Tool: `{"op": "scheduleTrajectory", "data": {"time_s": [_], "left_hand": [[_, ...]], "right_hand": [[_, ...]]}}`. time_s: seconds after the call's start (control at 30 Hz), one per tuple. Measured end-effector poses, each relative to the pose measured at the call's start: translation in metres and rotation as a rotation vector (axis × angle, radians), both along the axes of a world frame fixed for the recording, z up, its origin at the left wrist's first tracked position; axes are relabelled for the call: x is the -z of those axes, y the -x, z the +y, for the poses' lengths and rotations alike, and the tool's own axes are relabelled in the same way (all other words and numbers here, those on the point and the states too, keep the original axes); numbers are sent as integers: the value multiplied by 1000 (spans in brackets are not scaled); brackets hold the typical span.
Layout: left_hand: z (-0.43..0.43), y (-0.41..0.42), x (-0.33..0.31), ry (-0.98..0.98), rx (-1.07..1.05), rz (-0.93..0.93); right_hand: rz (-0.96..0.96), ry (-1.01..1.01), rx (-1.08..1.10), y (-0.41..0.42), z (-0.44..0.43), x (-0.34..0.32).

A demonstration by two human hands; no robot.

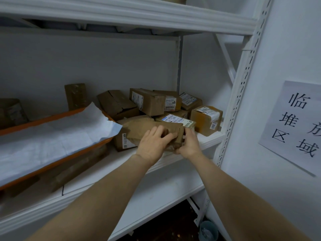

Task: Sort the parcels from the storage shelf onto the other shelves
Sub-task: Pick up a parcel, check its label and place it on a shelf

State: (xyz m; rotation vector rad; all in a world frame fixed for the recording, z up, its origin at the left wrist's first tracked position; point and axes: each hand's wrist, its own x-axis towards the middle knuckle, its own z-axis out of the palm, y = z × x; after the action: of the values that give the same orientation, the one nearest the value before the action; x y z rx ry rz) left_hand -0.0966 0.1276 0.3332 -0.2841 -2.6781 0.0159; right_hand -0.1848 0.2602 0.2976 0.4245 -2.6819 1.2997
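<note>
1. Looks like the pick-up step: grips a crumpled brown parcel (142, 131) at the front of the storage shelf (210, 140), at 6 o'clock of the heaped boxes (149, 101).
2. Curls the left hand (152, 143) over its top; clasps its 3 o'clock end with the right hand (189, 145).
3. Calls next, probably, for lifting toward 6 o'clock, clear of neighbours.

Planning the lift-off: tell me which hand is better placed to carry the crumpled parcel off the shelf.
Probably the right hand: it cups the right end of the brown paper parcel from below, while the left hand curls over its top.
</note>
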Motion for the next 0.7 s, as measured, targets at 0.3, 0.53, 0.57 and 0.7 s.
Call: {"op": "scheduleTrajectory", "data": {"time_s": [0.3,0.53,0.57,0.7], "left_hand": [[-1,10,-6,-35,48,34],[3,19,-53,-41,-91,25],[3,21,-61,-27,-90,10],[7,31,-92,67,-85,-21]], "right_hand": [[-15,60,15,4,1,-1],[61,172,141,4,24,-37],[43,236,138,4,25,-42],[19,401,65,0,29,-61]]}}
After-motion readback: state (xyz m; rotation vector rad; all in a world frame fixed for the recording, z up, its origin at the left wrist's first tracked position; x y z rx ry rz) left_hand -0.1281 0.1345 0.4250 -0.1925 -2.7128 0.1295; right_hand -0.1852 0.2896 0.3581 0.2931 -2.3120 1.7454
